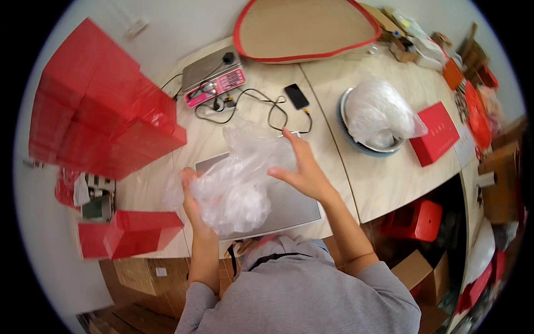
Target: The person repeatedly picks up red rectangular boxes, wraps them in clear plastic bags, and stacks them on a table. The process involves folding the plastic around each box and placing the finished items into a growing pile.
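Note:
A bunched clear plastic bag (233, 203) is in front of me, over a flat grey panel with a pale rim (292, 209) on the table. My left hand (194, 203) grips the bag's left side, with some of its fingers hidden behind the plastic. On the other side, my right hand (305, 170) is open, thumb and fingers spread apart. Its fingertips are close to the bag's upper right part; whether they touch it I cannot tell. What the bag holds, if anything, is not clear through the crumpled film.
Red boxes (105, 106) stand stacked at the left. A pink-fronted scale (214, 72), cables and a black phone (296, 96) lie beyond the panel. To the right are a basin (343, 125) holding a plastic-wrapped bundle (378, 108), a red box (436, 133) and a red stool (414, 220).

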A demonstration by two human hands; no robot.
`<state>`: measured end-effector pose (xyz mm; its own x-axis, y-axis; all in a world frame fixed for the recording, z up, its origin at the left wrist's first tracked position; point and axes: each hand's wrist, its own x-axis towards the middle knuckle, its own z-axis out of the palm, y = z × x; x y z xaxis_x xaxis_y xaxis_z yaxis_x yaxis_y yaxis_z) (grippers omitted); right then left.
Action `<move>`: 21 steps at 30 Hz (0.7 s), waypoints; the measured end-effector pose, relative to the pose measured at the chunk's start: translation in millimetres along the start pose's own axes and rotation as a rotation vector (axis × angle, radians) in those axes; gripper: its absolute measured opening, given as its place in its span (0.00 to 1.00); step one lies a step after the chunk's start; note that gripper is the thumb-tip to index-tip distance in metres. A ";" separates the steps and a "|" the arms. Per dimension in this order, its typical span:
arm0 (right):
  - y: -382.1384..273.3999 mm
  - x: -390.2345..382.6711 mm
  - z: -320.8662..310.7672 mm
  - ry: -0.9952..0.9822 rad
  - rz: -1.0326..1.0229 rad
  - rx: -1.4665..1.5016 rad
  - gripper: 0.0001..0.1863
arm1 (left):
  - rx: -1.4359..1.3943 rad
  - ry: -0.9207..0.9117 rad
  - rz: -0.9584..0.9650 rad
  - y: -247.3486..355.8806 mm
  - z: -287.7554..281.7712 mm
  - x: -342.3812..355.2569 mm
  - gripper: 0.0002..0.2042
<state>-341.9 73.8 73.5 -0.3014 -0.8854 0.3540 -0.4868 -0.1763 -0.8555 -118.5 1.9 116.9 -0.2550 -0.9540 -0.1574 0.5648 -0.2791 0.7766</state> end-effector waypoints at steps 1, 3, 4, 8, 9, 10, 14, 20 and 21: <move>-1.0 6.6 19.0 -0.036 0.020 0.057 0.44 | -0.072 -0.025 0.046 6.0 -9.4 -10.7 0.16; 4.9 17.7 57.1 -0.122 0.059 0.172 0.47 | -0.136 -0.056 0.167 19.1 -28.9 -33.8 0.18; -2.5 22.0 69.8 -0.323 0.140 0.283 0.45 | -0.125 -0.054 0.235 26.3 -40.9 -47.7 0.18; -33.7 18.8 130.2 -0.861 0.180 0.614 0.30 | -0.162 -0.034 0.362 54.2 -102.5 -94.0 0.21; -38.0 12.9 147.7 -0.927 0.120 0.676 0.25 | -0.143 0.107 0.425 64.0 -93.5 -103.6 0.23; -43.1 9.5 159.1 -0.943 0.147 0.652 0.20 | -0.145 0.128 0.460 69.5 -106.1 -113.0 0.23; -64.0 9.5 185.3 -0.675 0.111 0.618 0.07 | -0.126 0.263 0.617 97.4 -158.5 -147.6 0.22; -128.7 21.9 210.6 -0.389 0.151 0.947 0.09 | 0.596 0.839 0.764 90.7 -261.6 -188.3 0.11; -141.6 20.7 215.4 -0.407 0.161 0.969 0.10 | 0.725 0.878 0.801 100.6 -257.9 -189.6 0.10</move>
<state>-102.6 -12.2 120.6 0.0800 -0.9744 0.2101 0.4490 -0.1530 -0.8803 189.1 126.6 67.6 0.6639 -0.6567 0.3578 -0.2756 0.2300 0.9334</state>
